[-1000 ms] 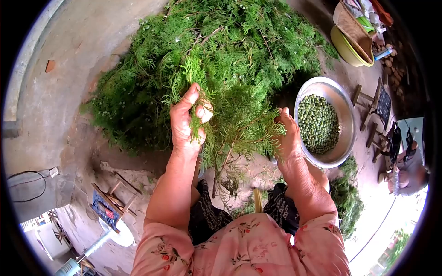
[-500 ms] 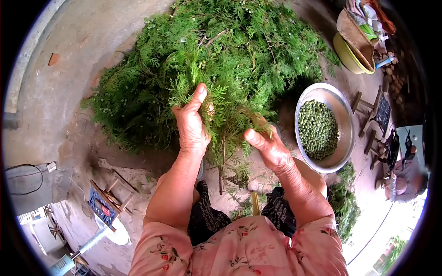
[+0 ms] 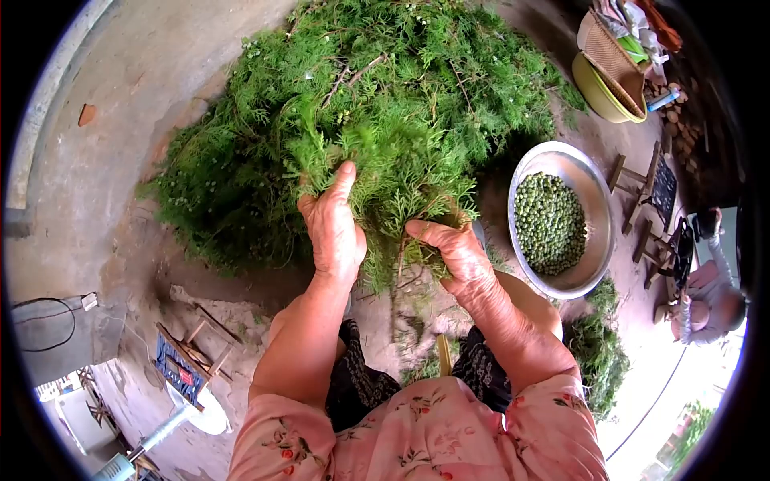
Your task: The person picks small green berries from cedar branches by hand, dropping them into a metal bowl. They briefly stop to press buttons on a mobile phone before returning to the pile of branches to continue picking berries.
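Observation:
A leafy green branch (image 3: 393, 176) is held between my two hands, in front of a large heap of green branches (image 3: 265, 128). My left hand (image 3: 330, 220) is closed round its leafy part, thumb pointing up. My right hand (image 3: 453, 248) pinches the branch near its brown stem, which hangs down toward my lap. To the right of my right hand stands a metal bowl (image 3: 597, 248) with many small round green berries (image 3: 549, 224) in it.
Small stools stand at the right (image 3: 658, 192) and lower left (image 3: 180, 365). A yellow basin (image 3: 597, 92) with a basket is at the upper right. Another person (image 3: 706, 305) sits at the far right. More cut greenery (image 3: 597, 353) lies below the bowl.
My right hand has moved left and closed its thumb onto the branch near the stem. The branch has shifted slightly. The other person at the far right has raised an arm.

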The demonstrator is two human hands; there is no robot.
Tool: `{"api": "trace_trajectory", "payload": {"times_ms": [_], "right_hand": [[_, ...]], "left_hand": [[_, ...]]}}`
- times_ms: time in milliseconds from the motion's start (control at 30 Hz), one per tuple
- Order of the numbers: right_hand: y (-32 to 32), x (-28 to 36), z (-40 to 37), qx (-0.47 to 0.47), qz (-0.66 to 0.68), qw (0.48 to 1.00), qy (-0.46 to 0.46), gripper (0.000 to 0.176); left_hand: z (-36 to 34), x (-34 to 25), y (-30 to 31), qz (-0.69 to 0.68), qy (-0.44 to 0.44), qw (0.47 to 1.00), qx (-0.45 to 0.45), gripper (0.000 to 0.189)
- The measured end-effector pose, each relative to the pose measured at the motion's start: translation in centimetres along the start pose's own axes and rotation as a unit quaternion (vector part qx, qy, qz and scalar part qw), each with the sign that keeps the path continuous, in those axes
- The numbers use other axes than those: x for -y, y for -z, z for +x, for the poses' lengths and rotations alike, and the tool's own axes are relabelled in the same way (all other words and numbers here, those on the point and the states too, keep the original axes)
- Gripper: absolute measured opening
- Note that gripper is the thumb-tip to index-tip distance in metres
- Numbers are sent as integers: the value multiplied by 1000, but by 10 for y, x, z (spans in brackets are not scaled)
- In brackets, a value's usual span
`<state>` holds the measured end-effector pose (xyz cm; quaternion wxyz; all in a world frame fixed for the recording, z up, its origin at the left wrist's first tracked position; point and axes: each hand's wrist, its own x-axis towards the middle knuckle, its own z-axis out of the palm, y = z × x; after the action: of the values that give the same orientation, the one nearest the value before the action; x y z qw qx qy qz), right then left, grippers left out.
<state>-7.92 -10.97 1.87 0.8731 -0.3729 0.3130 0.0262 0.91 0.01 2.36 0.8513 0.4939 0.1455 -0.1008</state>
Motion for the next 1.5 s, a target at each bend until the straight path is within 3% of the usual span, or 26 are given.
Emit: {"api": "trace_trajectory", "payload": {"times_ms": [67,100,133,167,233,267,300,367,467,500,633,700,733,800,867,967,1067,1133,1200,1267,1333,1400,1467,1500], "right_hand": [[0,1,1,6,-7,999,34,46],[-2,2,2,15,-115,987,110,45],[-2,2,3,22,-221,957,184,45],[-2,3,3,22,-222,957,186,45],[0,2,2,7,-360,896,261,48],[1,1,3,-1,-425,856,295,49],[3,-4,6,0,-430,848,311,48],[2,-8,10,-17,-516,764,386,45],[-5,-18,3,-21,-608,651,454,28],[-7,-19,-1,-17,-630,647,429,23],[-12,-16,-6,0,-634,632,446,30],[-13,-12,-9,5,-661,586,469,37],[-13,-12,-10,6,-660,587,468,37],[-13,-11,-12,22,-634,649,421,46],[-4,-15,-4,-6,-573,660,485,53],[2,-2,-1,-25,-390,813,433,39],[17,14,9,-135,-332,887,290,22],[25,18,19,-135,-222,918,299,16],[25,26,17,-131,-235,915,299,12],[18,33,13,-153,-421,763,467,14],[12,39,7,-140,-439,752,472,18],[9,43,5,-161,-503,662,533,20],[12,45,7,-161,-486,679,526,22],[12,48,6,-179,-522,630,547,22]], "left_hand": [[5,7,6,11,-89,996,3,50],[6,6,8,36,-107,991,69,49],[7,5,9,75,-68,989,105,47],[6,3,8,115,-32,982,144,47],[-2,-3,3,182,3,960,212,47],[-4,-10,1,218,65,939,258,51],[-7,-8,1,202,73,939,269,53],[-9,-2,0,185,85,935,291,50],[1,9,6,100,138,954,248,43],[0,7,3,79,143,960,227,36],[0,3,2,82,144,972,165,27],[-1,-4,-1,56,177,970,156,28],[0,-3,0,57,177,970,154,28],[3,0,2,18,157,975,154,25],[5,0,3,11,166,975,145,26],[9,2,7,89,93,982,140,29],[14,5,11,91,103,983,120,30],[16,5,13,97,113,981,120,31],[13,3,11,75,96,983,139,30],[9,1,9,77,71,980,170,29],[5,1,4,55,39,981,183,30],[4,2,6,54,32,980,191,31],[6,5,10,67,27,989,133,34],[8,8,10,67,27,989,132,34]]}}
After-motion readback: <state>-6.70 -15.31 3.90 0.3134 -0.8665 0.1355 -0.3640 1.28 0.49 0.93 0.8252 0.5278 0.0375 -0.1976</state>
